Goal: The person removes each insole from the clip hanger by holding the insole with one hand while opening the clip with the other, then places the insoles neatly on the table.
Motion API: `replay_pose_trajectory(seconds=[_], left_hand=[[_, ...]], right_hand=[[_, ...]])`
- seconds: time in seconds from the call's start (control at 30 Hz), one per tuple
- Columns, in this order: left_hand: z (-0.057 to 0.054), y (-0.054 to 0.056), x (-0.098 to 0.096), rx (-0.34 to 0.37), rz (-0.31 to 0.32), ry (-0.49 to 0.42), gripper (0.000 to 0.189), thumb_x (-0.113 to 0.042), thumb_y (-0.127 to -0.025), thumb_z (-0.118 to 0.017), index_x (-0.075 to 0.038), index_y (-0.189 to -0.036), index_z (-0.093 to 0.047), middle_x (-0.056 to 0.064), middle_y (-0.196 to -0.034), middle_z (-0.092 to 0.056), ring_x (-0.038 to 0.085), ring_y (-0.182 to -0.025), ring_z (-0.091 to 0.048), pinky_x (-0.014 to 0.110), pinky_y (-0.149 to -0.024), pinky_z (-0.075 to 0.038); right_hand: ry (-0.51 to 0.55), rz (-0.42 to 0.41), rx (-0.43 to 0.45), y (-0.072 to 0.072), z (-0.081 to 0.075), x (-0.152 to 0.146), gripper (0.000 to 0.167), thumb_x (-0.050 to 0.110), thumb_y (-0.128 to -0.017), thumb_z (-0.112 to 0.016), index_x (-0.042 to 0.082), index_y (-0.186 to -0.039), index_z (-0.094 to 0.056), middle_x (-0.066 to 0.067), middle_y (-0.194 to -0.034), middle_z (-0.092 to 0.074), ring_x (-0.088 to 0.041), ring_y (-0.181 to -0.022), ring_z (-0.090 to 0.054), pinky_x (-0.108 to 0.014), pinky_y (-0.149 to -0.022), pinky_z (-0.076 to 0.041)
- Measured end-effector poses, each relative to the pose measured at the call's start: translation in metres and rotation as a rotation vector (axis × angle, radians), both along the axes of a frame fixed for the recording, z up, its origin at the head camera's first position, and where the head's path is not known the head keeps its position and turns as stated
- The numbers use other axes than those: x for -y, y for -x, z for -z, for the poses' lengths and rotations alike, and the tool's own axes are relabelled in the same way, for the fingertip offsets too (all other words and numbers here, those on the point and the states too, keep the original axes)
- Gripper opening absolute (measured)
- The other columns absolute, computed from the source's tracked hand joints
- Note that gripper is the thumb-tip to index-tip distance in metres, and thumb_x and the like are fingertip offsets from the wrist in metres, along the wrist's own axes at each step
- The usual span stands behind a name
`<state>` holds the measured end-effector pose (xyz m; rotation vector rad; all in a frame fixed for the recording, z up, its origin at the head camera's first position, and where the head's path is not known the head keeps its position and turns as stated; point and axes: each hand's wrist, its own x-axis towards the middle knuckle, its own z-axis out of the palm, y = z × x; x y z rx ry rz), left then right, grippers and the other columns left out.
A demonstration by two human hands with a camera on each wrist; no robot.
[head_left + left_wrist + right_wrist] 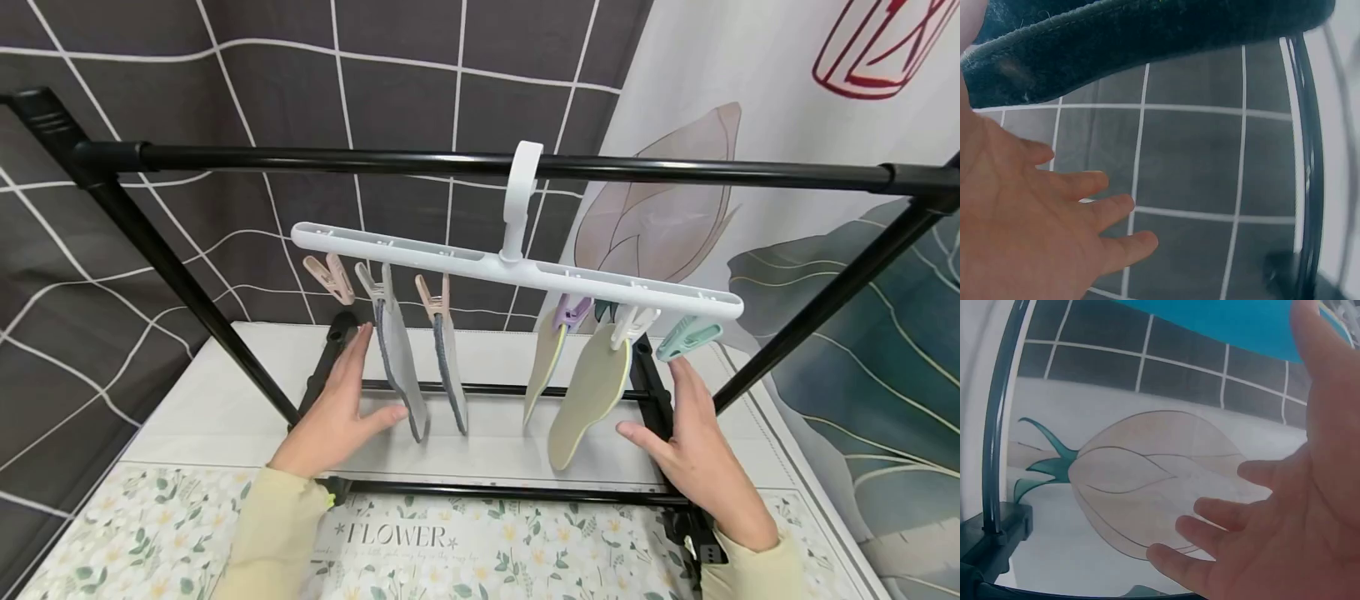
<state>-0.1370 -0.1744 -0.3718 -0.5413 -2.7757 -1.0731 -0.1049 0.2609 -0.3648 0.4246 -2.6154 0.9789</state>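
A white clip hanger point(480, 265) hangs by its hook from a black rail, tilted lower on the right. Two grey insoles point(401, 367) with dark undersides hang from pegs on its left half. On the right half, a purple peg point(573, 312) and a white peg point(634, 325) hold two pale yellow-green insoles point(588, 392). My left hand point(333, 417), fingers spread, is beside the leftmost grey insole; contact cannot be told. The right hand point(701, 458) is just below the mint peg point(688, 337), fingers extended. Both palms look bare in the wrist views.
The black rack point(315, 160) has slanted side posts and lower bars around the hands. An unused pink peg point(330, 277) hangs at the hanger's left end. A flowered mat point(420, 550) covers the table in front. Grid-patterned dark cloth point(397, 100) and a printed curtain stand behind.
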Motion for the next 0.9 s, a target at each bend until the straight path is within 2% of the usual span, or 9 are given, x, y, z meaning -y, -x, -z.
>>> replay_pose_trajectory(seconds=[0.1, 0.23, 0.43, 0.57, 0.6, 0.67, 0.77, 0.83, 0.9], left_hand=[[0.002, 0.005, 0.000, 0.007, 0.028, -0.064, 0.107, -0.048, -0.092, -0.070, -0.027, -0.161, 0.010, 0.003, -0.168, 0.003, 0.038, -0.152, -0.008, 0.067, -0.115, -0.020], [0.004, 0.011, -0.001, 0.002, 0.058, -0.146, 0.108, -0.043, -0.091, -0.074, -0.028, -0.162, 0.006, 0.003, -0.168, -0.005, 0.032, -0.152, -0.015, 0.062, -0.117, -0.022], [0.007, 0.015, -0.005, 0.045, 0.089, -0.331, 0.121, -0.023, -0.079, -0.088, -0.028, -0.162, -0.001, 0.009, -0.166, -0.018, 0.028, -0.151, -0.023, 0.046, -0.117, -0.032], [0.010, 0.018, -0.007, 0.063, 0.109, -0.463, 0.125, -0.010, -0.072, -0.092, -0.024, -0.163, -0.007, 0.012, -0.163, -0.025, 0.029, -0.148, -0.028, 0.038, -0.114, -0.036], [0.010, 0.019, -0.007, 0.067, 0.114, -0.485, 0.124, -0.008, -0.072, -0.091, -0.023, -0.163, -0.008, 0.013, -0.163, -0.027, 0.029, -0.148, -0.029, 0.037, -0.114, -0.037], [0.011, 0.019, -0.007, 0.068, 0.121, -0.512, 0.123, -0.005, -0.072, -0.091, -0.021, -0.163, -0.009, 0.013, -0.162, -0.028, 0.029, -0.147, -0.030, 0.036, -0.113, -0.037], [0.011, 0.019, -0.007, 0.077, 0.118, -0.528, 0.122, -0.004, -0.073, -0.090, -0.019, -0.163, -0.010, 0.011, -0.162, -0.029, 0.028, -0.147, -0.031, 0.034, -0.113, -0.038], [0.012, 0.019, -0.007, 0.084, 0.113, -0.536, 0.121, -0.003, -0.073, -0.090, -0.018, -0.163, -0.010, 0.011, -0.162, -0.029, 0.028, -0.147, -0.031, 0.034, -0.113, -0.038], [0.012, 0.019, -0.007, 0.092, 0.109, -0.543, 0.121, -0.003, -0.073, -0.089, -0.017, -0.163, -0.010, 0.011, -0.162, -0.029, 0.027, -0.147, -0.032, 0.034, -0.113, -0.038]], right_hand=[[0.000, 0.046, -0.015, -0.002, -0.004, 0.000, 0.100, 0.029, -0.090, -0.077, -0.003, -0.158, -0.012, -0.035, -0.157, -0.018, -0.055, -0.143, -0.017, -0.075, -0.108, -0.018], [0.013, 0.121, -0.017, -0.008, -0.009, 0.000, 0.094, 0.029, -0.094, -0.073, -0.002, -0.158, -0.014, -0.037, -0.154, -0.023, -0.055, -0.140, -0.023, -0.074, -0.105, -0.024], [0.045, 0.272, -0.088, -0.018, -0.017, 0.006, 0.082, 0.027, -0.095, -0.072, -0.002, -0.156, -0.026, -0.035, -0.146, -0.038, -0.052, -0.129, -0.041, -0.065, -0.097, -0.039], [0.107, 0.346, -0.107, -0.023, -0.022, 0.013, 0.076, 0.025, -0.095, -0.071, -0.002, -0.154, -0.031, -0.029, -0.149, -0.040, -0.048, -0.129, -0.043, -0.061, -0.101, -0.039], [0.126, 0.366, -0.114, -0.025, -0.025, 0.015, 0.075, 0.024, -0.095, -0.071, -0.001, -0.154, -0.032, -0.027, -0.149, -0.040, -0.046, -0.129, -0.044, -0.057, -0.104, -0.039], [0.159, 0.401, -0.139, -0.027, -0.028, 0.019, 0.072, 0.024, -0.095, -0.072, 0.000, -0.152, -0.036, -0.024, -0.148, -0.043, -0.043, -0.129, -0.046, -0.039, -0.107, -0.040], [0.189, 0.429, -0.196, -0.029, -0.032, 0.024, 0.068, 0.022, -0.093, -0.074, 0.001, -0.149, -0.042, -0.022, -0.143, -0.048, -0.038, -0.126, -0.049, -0.016, -0.098, -0.035], [0.201, 0.437, -0.228, -0.030, -0.034, 0.028, 0.067, 0.021, -0.092, -0.074, 0.000, -0.147, -0.044, -0.022, -0.140, -0.050, -0.037, -0.123, -0.050, -0.009, -0.092, -0.032], [0.214, 0.441, -0.257, -0.031, -0.035, 0.031, 0.065, 0.019, -0.091, -0.075, 0.000, -0.146, -0.045, -0.022, -0.138, -0.051, -0.034, -0.121, -0.050, -0.009, -0.092, -0.033]])
